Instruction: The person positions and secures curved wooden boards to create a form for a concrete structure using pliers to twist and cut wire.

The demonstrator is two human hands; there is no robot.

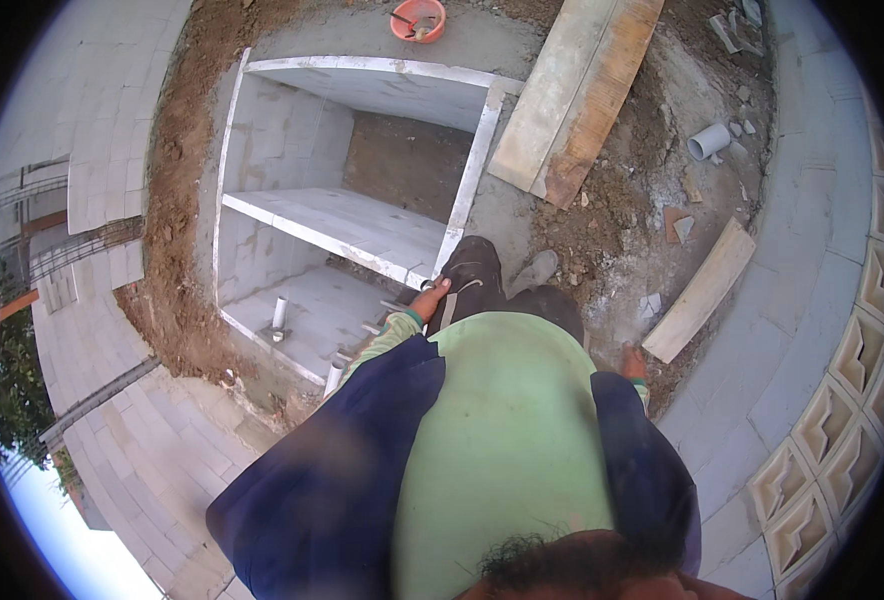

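Note:
My left hand (429, 299) is at the near right corner of a block-walled pit (472, 165), beside my dark trouser leg. Its fingers are curled round something small at the wall's corner, with a pale end and a dark rim, that I cannot make out. My right hand (634, 361) hangs low on the right, next to the near end of a short wooden plank (700, 292). Its fingers are partly hidden, and whether they touch the plank does not show. A white-topped dividing wall (327, 238) splits the pit into two compartments.
White pipe stubs (280, 313) stand at the pit's near compartment. An orange bowl (418, 20) with tools sits beyond the far wall. Wide boards (577, 95) lie at the upper right. A cut pipe (709, 142) and rubble lie on the soil; patterned blocks (832, 430) line the right.

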